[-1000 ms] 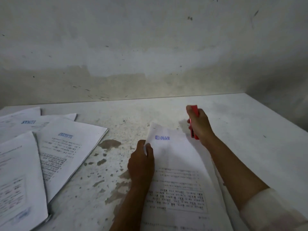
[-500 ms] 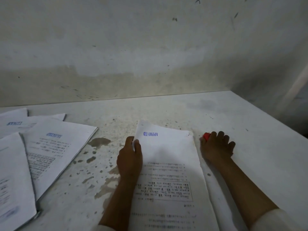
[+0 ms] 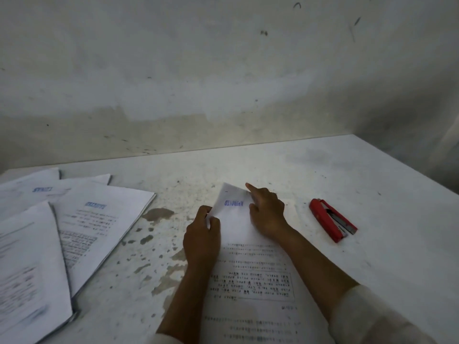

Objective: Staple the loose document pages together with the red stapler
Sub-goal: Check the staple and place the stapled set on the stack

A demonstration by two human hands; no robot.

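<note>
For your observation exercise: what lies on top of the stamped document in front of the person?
Both hands: the left hand pinches its left edge, the right hand rests on the stamped document near the top. The paper beneath them is covered; any staple cannot be seen.

left hand: fingers curled, seemingly pinching | right hand: forefinger extended

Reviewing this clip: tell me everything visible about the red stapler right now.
The red stapler is a small hand stapler with a glossy red, plastic-looking shell and a grey metal staple channel showing along its side. It lies on its side on the white, stained table, angled diagonally, right of the document. Nothing touches it; the right hand is apart from it, on the paper.
</note>
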